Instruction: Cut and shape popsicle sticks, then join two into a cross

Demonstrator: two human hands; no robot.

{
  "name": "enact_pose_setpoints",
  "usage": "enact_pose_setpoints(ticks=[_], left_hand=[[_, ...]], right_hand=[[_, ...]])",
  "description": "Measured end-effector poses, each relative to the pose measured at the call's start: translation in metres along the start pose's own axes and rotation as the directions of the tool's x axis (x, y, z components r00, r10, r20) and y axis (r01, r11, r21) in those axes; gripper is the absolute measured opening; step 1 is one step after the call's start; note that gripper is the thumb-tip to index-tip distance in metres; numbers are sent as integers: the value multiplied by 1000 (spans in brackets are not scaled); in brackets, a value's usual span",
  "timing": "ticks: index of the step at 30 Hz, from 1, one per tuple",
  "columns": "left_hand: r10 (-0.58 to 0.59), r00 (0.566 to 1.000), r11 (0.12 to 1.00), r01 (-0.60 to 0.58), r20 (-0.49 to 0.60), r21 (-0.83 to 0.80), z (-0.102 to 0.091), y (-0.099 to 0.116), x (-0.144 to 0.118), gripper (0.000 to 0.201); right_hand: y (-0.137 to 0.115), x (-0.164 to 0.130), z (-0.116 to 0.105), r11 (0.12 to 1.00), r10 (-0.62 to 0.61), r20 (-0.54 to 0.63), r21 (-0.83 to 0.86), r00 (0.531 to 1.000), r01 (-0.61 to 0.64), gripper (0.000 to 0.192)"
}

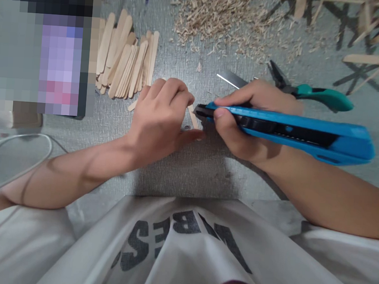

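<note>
My right hand [242, 132] is closed round a blue utility knife [307, 133], its black tip pointing left. Between the curled fingers and thumb of my left hand [162, 114] is a narrow wooden craft stick [193, 115], mostly hidden by the hand. The knife's tip is right beside this stick; whether they touch I cannot tell. A flat metal strip [232, 79] sticks out to the left from behind my right hand, the rest of it covered. Just beyond that hand lie pliers [322, 95] with green handles.
A pile of craft sticks [127, 59] lies beyond my left hand. Wood shavings [214, 18] are heaped at the back. Joined sticks [366, 20] stand at the far right. A blurred-out device [61, 55] is at the left, near a white cable [48, 143].
</note>
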State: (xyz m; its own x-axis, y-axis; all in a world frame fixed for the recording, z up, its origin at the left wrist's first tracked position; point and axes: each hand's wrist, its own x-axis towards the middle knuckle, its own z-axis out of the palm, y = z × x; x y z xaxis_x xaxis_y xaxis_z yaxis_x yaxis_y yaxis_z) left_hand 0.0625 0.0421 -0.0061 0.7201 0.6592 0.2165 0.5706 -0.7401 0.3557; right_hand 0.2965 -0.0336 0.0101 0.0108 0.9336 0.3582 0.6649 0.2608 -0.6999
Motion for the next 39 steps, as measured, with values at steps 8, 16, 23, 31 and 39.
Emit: enact_pose_setpoints(ticks=[8,16,23,31,39], left_hand=[[-3,1000,1000,3,16,0,-1,0,-1,56],[2,1000,1000,-2,22,10,0,0,0,57],[38,999,999,-38,-37,0,1,-3,-2,55],[35,999,999,-35,-30,-1,2,-3,-2,57],[27,999,999,-25,-47,38,5,0,-1,52]], right_hand=[[-5,1,-1,1000,-7,0,-17,1000,7,7],[0,2,-1,1000,-23,-14,17,1000,23,9],[6,3,7,998,-25,-105,59,994,32,13],[0,1,-3,1000,-13,-4,-7,1000,13,10],[-4,-11,-7,991,11,48,-136,999,-5,16]])
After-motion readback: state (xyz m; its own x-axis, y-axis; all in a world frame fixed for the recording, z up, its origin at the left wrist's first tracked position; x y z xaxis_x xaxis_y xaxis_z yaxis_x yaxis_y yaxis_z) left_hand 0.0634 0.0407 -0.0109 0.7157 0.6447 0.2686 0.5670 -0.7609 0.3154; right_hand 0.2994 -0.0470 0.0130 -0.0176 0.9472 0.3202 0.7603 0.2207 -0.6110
